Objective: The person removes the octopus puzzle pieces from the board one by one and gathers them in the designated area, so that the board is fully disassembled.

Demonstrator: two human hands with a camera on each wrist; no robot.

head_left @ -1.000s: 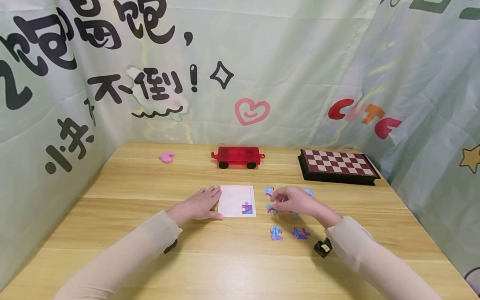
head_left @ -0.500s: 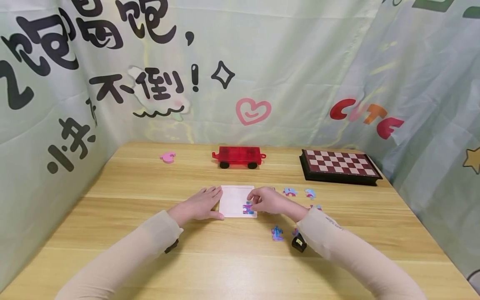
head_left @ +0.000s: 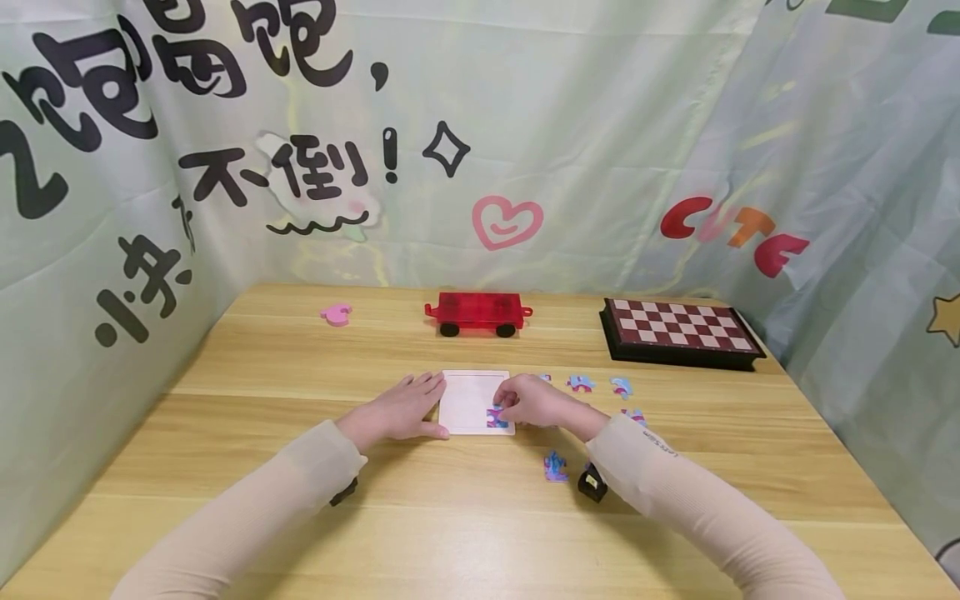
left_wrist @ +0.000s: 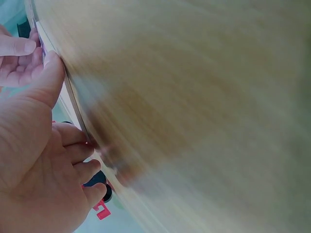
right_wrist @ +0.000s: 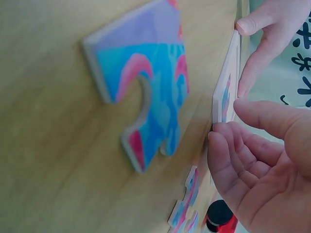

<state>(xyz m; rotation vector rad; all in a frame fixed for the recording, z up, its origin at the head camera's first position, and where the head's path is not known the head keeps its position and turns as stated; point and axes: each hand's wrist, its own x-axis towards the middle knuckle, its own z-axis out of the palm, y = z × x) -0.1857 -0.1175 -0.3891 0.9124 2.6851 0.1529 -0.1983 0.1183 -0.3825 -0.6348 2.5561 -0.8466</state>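
A white square puzzle tray [head_left: 465,396] lies on the table, with a purple-and-blue jigsaw piece [head_left: 495,419] in its near right corner. My left hand [head_left: 401,408] rests flat at the tray's left side, fingers and thumb along the edge. The fingers of my right hand [head_left: 532,400] are bent over that corner, tips right at the piece. In the right wrist view, the right thumb [right_wrist: 257,114] and index fingertip stand a little apart beside the tray rim. I cannot tell whether they hold a piece.
Several loose jigsaw pieces lie right of the tray, including a blue piece [head_left: 555,467] nearer me and another [head_left: 581,383] farther back. Behind stand a red toy wagon [head_left: 480,312], a folded chessboard [head_left: 681,332] and a small pink object [head_left: 337,314].
My right hand has moved left from the loose pieces to the tray's near right corner and stayed there over the last half second. My left hand has kept its place.
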